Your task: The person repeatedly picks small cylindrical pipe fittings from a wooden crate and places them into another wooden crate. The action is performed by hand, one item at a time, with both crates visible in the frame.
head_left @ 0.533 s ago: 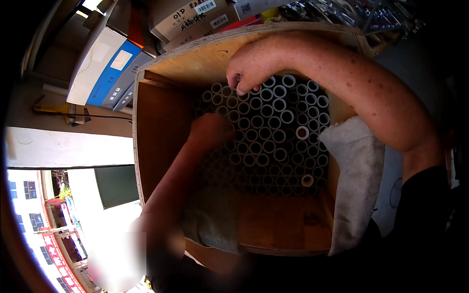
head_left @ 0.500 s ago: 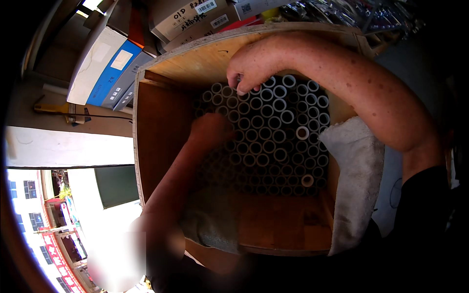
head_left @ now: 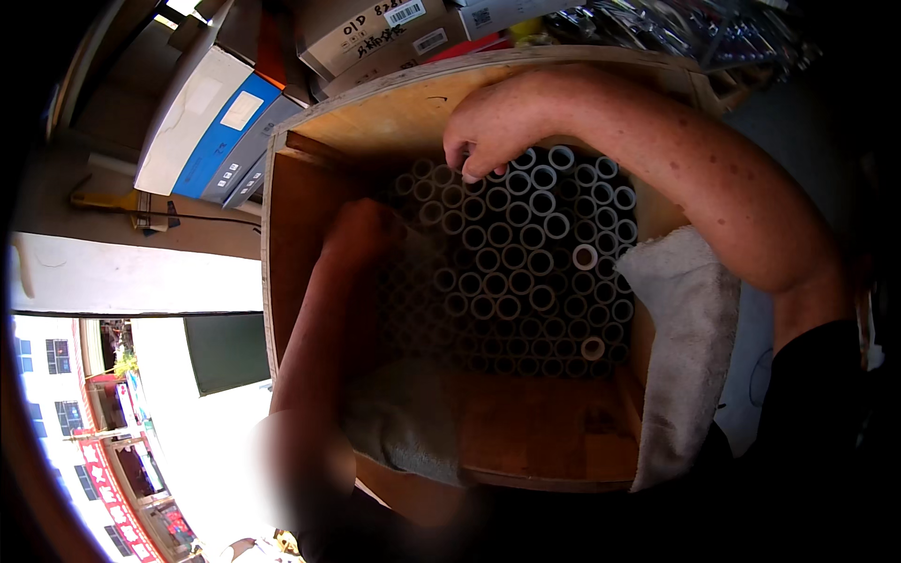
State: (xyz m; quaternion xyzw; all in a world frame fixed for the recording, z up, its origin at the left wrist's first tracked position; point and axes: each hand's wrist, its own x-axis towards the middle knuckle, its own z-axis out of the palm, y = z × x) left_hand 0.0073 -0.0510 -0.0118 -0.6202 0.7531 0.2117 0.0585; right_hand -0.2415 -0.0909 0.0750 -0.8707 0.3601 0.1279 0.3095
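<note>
Many pale, round tubes [head_left: 532, 236] stand upright and packed side by side in a wooden box [head_left: 375, 117], their open ends facing up. My right hand [head_left: 486, 141] bends over the box's far edge, just above the far rows of tubes. Its fingers are curled together, and whatever they hold is hidden. Deep in the shaded left part of the box, my left hand [head_left: 364, 227] is beside the left wall, near the left tubes. Shadow and blur hide its fingers. Two tubes on the right, a thick-rimmed one [head_left: 592, 359] among them, look brighter than the rest.
A grey cloth [head_left: 690, 328] drapes over the box's right wall, and a darker cloth [head_left: 404, 427] covers part of the near edge. Cardboard boxes [head_left: 375, 38] and a blue-and-white box [head_left: 221, 131] stand beyond. Shiny metal pieces [head_left: 676, 33] lie at the far right.
My left hand has moved left, off the tubes towards the box's left wall. My right hand stays at nearly the same place over the far rows. The view has shifted slightly.
</note>
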